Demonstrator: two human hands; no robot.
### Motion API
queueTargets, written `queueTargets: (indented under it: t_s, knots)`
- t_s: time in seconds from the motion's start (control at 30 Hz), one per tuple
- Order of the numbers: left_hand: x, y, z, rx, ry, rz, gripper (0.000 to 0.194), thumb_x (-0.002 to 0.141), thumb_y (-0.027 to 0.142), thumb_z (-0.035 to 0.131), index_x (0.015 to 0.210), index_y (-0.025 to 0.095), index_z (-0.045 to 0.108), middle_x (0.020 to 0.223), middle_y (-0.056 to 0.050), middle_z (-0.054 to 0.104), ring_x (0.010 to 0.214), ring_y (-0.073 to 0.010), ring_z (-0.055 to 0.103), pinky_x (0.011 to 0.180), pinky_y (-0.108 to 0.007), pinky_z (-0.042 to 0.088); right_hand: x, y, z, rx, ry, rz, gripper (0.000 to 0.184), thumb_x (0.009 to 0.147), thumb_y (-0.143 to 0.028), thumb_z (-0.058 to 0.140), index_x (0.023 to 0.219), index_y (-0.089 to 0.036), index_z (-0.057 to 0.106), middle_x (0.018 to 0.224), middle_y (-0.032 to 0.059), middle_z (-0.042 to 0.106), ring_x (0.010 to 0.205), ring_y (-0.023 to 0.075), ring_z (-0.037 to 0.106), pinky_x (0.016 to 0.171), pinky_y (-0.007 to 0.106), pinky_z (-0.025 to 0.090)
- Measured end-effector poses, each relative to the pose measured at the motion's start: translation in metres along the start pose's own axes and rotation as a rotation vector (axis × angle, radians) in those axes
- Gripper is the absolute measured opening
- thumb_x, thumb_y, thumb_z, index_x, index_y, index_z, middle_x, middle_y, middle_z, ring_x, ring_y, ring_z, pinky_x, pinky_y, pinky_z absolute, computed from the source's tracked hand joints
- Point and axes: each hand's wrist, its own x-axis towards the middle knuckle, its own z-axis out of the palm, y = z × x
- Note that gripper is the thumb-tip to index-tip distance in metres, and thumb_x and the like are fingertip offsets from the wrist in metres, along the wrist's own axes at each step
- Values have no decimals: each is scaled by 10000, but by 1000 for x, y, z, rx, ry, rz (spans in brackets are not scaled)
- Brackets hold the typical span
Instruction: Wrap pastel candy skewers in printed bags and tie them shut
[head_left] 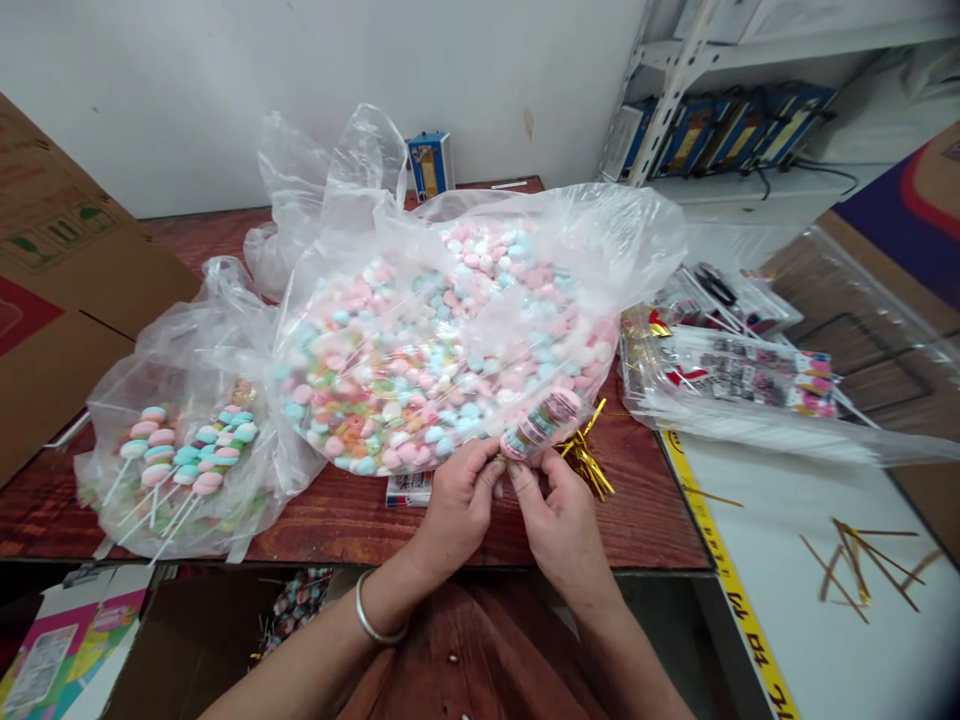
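My left hand and my right hand meet above the table's front edge. Their thumbs and fingertips pinch the lower end of a clear-wrapped marshmallow skewer, which tilts up to the right. Whatever closes the wrapper there is hidden by the fingers. Just right of it lies a bundle of gold twist ties. Behind my hands, a big clear plastic bag holds loose pastel marshmallows. Bare marshmallow skewers with white sticks rest on a smaller clear bag at the left.
Cardboard boxes stand at both sides. Packed, printed sleeves are stacked at the right under clear film. Loose gold ties lie on the white surface. A blue device stands by the wall, and an open carton sits below the table.
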Motion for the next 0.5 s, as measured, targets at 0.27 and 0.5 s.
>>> queueTargets:
  t_s: [0.27,0.5]
  knots:
    - [1,9,-8,102,-37,37,320,990,268,447,1200,208,680,996,-94,715,931,-208,650,865,-332,525,-1,0,1,362,-86,65,224,915,-420,611,882,-201,643,788,17,655,722,166,597,680,287,512]
    - [11,23,-31,-127,-448,64,236,950,285,556,925,251,788,1265,-111,648,1206,-270,600,1058,-458,454,-9,-3,-22,685,-237,331,331,811,-437,733,735,-201,513,641,-58,464,538,86,382,495,198,354]
